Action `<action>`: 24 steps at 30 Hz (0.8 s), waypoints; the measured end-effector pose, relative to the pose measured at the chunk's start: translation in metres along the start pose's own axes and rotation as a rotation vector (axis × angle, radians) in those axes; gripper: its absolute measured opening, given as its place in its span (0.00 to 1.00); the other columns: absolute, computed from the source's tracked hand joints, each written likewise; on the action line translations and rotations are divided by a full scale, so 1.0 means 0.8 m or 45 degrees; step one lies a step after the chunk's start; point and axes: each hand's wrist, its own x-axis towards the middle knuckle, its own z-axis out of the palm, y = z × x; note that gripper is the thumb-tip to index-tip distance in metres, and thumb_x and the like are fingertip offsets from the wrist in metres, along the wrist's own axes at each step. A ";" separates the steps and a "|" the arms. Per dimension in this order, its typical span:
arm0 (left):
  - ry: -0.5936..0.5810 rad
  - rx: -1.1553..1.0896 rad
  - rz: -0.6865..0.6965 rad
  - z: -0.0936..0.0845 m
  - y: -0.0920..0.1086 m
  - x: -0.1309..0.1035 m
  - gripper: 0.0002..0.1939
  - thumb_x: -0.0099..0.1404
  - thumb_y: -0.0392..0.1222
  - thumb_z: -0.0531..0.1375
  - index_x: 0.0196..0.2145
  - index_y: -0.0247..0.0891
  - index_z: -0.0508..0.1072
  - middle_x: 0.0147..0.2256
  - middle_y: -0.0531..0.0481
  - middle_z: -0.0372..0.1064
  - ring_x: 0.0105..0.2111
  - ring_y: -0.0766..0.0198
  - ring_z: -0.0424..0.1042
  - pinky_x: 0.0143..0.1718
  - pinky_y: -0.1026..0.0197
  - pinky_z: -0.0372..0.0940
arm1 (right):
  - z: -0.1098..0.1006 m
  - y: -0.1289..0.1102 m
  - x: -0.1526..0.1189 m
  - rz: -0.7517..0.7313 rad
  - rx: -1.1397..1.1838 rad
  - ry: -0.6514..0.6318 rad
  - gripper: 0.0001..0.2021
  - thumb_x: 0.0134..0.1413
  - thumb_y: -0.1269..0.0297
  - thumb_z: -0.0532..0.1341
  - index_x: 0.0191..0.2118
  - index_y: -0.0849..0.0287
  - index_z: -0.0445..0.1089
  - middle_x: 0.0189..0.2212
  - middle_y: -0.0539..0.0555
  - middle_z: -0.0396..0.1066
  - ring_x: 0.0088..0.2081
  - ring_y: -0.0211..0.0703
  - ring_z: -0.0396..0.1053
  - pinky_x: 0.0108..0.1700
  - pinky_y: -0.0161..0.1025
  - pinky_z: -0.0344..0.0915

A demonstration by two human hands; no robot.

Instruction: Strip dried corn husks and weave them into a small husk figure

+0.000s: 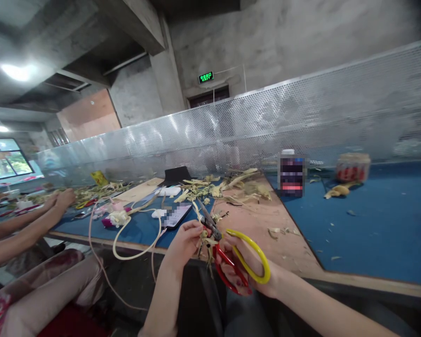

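Note:
Near the table's front edge, my left hand (187, 242) pinches a pale, stringy piece of plant (206, 238) that has dark roots or stems hanging from it. My right hand (240, 262) grips scissors (254, 248) with one yellow and one red handle. Their blades point up and to the left, partly apart, right beside the plant piece. A long pale strip rises from my left fingertips. Where exactly the blades touch the plant is too small to tell.
Dried plant strips (242, 189) lie on the brown board (266, 220) ahead. A phone (178, 215) and looping pale cables (136, 256) are left of it. On the blue table (379, 224) stand a dark bottle (292, 175) and a red-white container (352, 167). Another person's hands (61, 200) work at left.

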 end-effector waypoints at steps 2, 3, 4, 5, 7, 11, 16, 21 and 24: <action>0.000 0.008 0.007 -0.001 0.000 0.001 0.04 0.47 0.34 0.64 0.22 0.33 0.71 0.23 0.49 0.71 0.25 0.65 0.71 0.28 0.65 0.63 | 0.002 -0.002 -0.002 0.011 0.014 -0.014 0.24 0.53 0.43 0.45 0.27 0.61 0.62 0.15 0.44 0.54 0.12 0.29 0.51 0.12 0.27 0.50; 0.001 0.012 0.006 -0.001 -0.001 0.001 0.04 0.47 0.34 0.64 0.22 0.33 0.71 0.23 0.48 0.71 0.25 0.65 0.71 0.28 0.65 0.63 | 0.003 -0.003 -0.003 0.024 0.020 -0.023 0.24 0.53 0.43 0.44 0.28 0.61 0.62 0.15 0.44 0.54 0.12 0.29 0.52 0.12 0.27 0.51; 0.002 0.015 0.002 -0.001 -0.001 0.002 0.04 0.47 0.34 0.64 0.22 0.33 0.71 0.23 0.48 0.71 0.25 0.65 0.71 0.28 0.65 0.63 | 0.004 -0.003 -0.004 0.033 0.027 -0.031 0.25 0.53 0.43 0.44 0.28 0.61 0.63 0.16 0.45 0.54 0.13 0.30 0.52 0.12 0.28 0.51; 0.000 0.015 -0.002 -0.001 -0.001 0.002 0.04 0.47 0.34 0.64 0.22 0.33 0.71 0.22 0.48 0.71 0.25 0.64 0.71 0.28 0.65 0.63 | 0.005 -0.003 -0.004 0.034 0.034 -0.039 0.25 0.54 0.43 0.43 0.29 0.61 0.63 0.16 0.45 0.55 0.13 0.30 0.53 0.13 0.28 0.52; 0.005 0.004 -0.007 -0.001 -0.002 0.003 0.04 0.47 0.34 0.64 0.22 0.33 0.70 0.22 0.49 0.71 0.24 0.65 0.71 0.28 0.65 0.63 | 0.005 -0.001 -0.005 0.010 0.059 -0.043 0.25 0.54 0.43 0.43 0.29 0.61 0.63 0.17 0.46 0.55 0.14 0.30 0.53 0.14 0.29 0.53; 0.042 -0.029 0.031 -0.003 -0.001 0.005 0.04 0.47 0.34 0.63 0.23 0.33 0.70 0.23 0.49 0.71 0.25 0.66 0.71 0.29 0.66 0.63 | 0.005 0.003 -0.007 0.024 0.124 -0.073 0.25 0.53 0.42 0.44 0.29 0.61 0.62 0.18 0.46 0.55 0.15 0.31 0.54 0.15 0.29 0.54; 0.075 -0.024 0.061 -0.003 0.002 0.005 0.04 0.48 0.34 0.63 0.22 0.33 0.70 0.22 0.49 0.71 0.24 0.67 0.70 0.27 0.67 0.63 | 0.005 0.002 -0.011 0.037 0.122 -0.082 0.25 0.53 0.42 0.44 0.29 0.60 0.62 0.18 0.45 0.54 0.15 0.31 0.54 0.13 0.28 0.53; 0.023 -0.014 0.035 -0.002 -0.001 0.005 0.04 0.47 0.34 0.63 0.22 0.34 0.70 0.22 0.49 0.71 0.24 0.66 0.70 0.28 0.67 0.64 | 0.006 0.002 -0.013 0.035 0.123 0.025 0.23 0.53 0.44 0.46 0.26 0.60 0.61 0.15 0.44 0.53 0.14 0.29 0.51 0.14 0.26 0.51; 0.021 -0.028 0.030 -0.001 -0.001 0.007 0.04 0.47 0.34 0.63 0.22 0.33 0.70 0.22 0.49 0.71 0.24 0.67 0.70 0.27 0.68 0.63 | 0.006 0.004 -0.013 0.061 0.139 0.106 0.22 0.52 0.44 0.47 0.25 0.60 0.60 0.14 0.44 0.53 0.13 0.28 0.49 0.14 0.25 0.49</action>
